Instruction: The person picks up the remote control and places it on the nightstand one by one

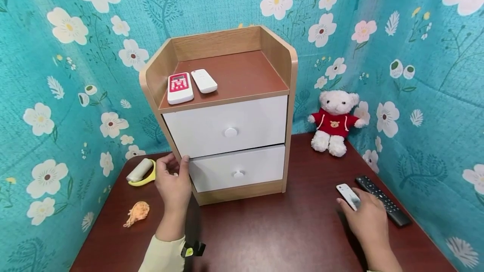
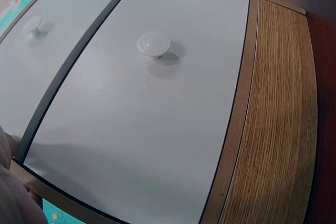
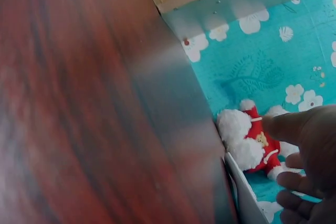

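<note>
A small wooden drawer cabinet with two white drawers, an upper one and a lower one, stands mid-table. My left hand holds the cabinet's left side edge near the gap between the drawers, thumb at the front and fingers round the side. On the right, my right hand is over a small white remote, partly hiding it. In the right wrist view, thumb and fingers stand apart with a gap between them; whether they touch the remote is unclear.
Beside the right hand lies a long black remote. A white teddy bear in red sits at the back right. A red-and-white remote and another white remote lie on the cabinet. Left are a yellow-handled roller and an orange bundle.
</note>
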Demonstrator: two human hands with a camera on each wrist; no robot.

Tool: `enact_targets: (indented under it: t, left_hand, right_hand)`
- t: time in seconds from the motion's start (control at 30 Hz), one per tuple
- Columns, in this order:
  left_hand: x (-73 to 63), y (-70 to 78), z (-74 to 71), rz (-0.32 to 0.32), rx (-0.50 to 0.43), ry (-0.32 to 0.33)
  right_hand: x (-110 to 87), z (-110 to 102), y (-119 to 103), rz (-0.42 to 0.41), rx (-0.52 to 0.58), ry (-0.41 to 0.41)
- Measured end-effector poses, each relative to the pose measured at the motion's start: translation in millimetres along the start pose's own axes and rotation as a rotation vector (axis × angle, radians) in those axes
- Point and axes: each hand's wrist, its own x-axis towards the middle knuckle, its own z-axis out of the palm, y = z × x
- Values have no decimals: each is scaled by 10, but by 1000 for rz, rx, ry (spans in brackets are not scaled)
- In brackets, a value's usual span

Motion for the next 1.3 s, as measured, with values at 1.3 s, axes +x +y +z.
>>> enact_targets:
  t: [1.3]
  left_hand:
    - [25,1,-15,-22,2,-23]
  right_hand:
    - [-42,-311,334,235,-147,-360]
